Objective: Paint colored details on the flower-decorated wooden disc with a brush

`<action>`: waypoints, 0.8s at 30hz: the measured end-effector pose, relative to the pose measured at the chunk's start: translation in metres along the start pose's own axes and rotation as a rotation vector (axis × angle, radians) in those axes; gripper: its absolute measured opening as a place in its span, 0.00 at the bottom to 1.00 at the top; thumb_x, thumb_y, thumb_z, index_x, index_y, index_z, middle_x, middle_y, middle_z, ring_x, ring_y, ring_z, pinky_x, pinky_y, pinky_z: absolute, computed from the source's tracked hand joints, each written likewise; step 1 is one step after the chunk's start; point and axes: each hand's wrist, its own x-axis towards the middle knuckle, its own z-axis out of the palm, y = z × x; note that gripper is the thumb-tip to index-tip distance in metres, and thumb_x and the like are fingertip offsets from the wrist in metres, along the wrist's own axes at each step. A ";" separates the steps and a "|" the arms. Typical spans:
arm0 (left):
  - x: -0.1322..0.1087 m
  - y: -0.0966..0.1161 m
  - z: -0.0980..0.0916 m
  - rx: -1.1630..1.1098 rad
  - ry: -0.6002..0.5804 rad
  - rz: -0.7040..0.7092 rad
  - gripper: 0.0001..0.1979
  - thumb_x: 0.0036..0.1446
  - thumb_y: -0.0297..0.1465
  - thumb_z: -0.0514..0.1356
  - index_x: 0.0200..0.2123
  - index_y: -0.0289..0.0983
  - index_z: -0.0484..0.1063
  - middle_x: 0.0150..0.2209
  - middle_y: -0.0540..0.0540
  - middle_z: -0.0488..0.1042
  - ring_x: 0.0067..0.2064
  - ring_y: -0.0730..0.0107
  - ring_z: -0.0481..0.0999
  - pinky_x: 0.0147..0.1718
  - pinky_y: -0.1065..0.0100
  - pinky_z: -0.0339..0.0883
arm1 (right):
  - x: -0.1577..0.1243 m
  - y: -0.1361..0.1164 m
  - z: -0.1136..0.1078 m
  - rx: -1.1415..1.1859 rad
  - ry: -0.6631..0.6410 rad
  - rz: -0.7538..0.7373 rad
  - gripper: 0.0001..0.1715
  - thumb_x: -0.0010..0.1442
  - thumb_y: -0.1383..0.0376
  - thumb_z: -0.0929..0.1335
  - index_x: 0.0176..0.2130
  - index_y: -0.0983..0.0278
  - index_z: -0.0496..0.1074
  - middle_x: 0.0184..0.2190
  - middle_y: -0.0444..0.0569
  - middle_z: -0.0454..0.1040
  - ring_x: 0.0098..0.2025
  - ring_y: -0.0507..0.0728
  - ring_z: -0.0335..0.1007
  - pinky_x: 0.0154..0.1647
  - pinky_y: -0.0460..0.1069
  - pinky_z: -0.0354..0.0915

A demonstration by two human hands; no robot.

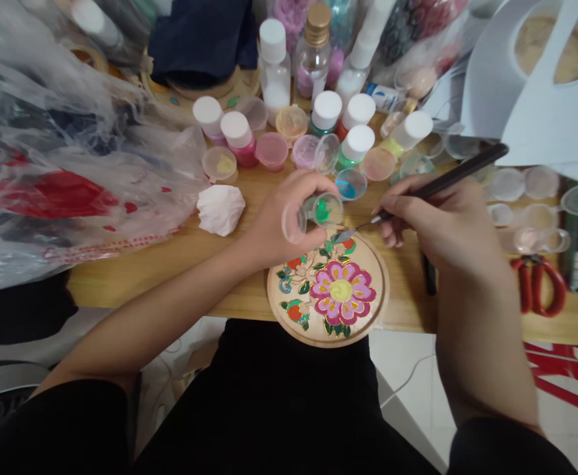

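My left hand (289,218) is closed around a small clear plastic cup (327,210) with green paint inside, its lid (293,221) hanging open to the left. Held like a pen, a dark-handled palette knife (460,171) is in my right hand (440,218). Its thin metal blade points down-left, just over the upper part of a round wooden plaque (381,300). On the plaque is a pink and magenta flower (343,290) with a yellow centre, outlined in gold, with green leaves and orange shapes around it. The left hand partly covers the plaque's upper edge.
Behind my hands stand several white-capped paint bottles (326,111) and open paint cups, including a blue one (351,185). A crumpled white tissue (220,210) and a plastic bag (71,191) lie left. Red-handled scissors (539,285) and small lidded cups (508,183) are right.
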 end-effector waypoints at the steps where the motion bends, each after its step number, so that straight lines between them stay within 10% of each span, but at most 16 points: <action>1: 0.000 0.000 0.000 0.004 -0.005 -0.010 0.19 0.50 0.20 0.65 0.44 0.44 0.71 0.47 0.46 0.78 0.51 0.56 0.80 0.51 0.51 0.77 | 0.000 0.000 0.000 -0.005 0.006 -0.003 0.08 0.52 0.71 0.74 0.23 0.64 0.76 0.15 0.44 0.74 0.15 0.49 0.68 0.14 0.43 0.61; 24: 0.000 0.001 -0.001 0.019 -0.010 -0.028 0.18 0.52 0.22 0.67 0.44 0.45 0.72 0.46 0.47 0.78 0.50 0.55 0.79 0.49 0.50 0.78 | -0.001 0.001 -0.002 -0.050 0.044 -0.016 0.11 0.53 0.73 0.71 0.22 0.62 0.76 0.15 0.45 0.73 0.15 0.50 0.66 0.14 0.45 0.61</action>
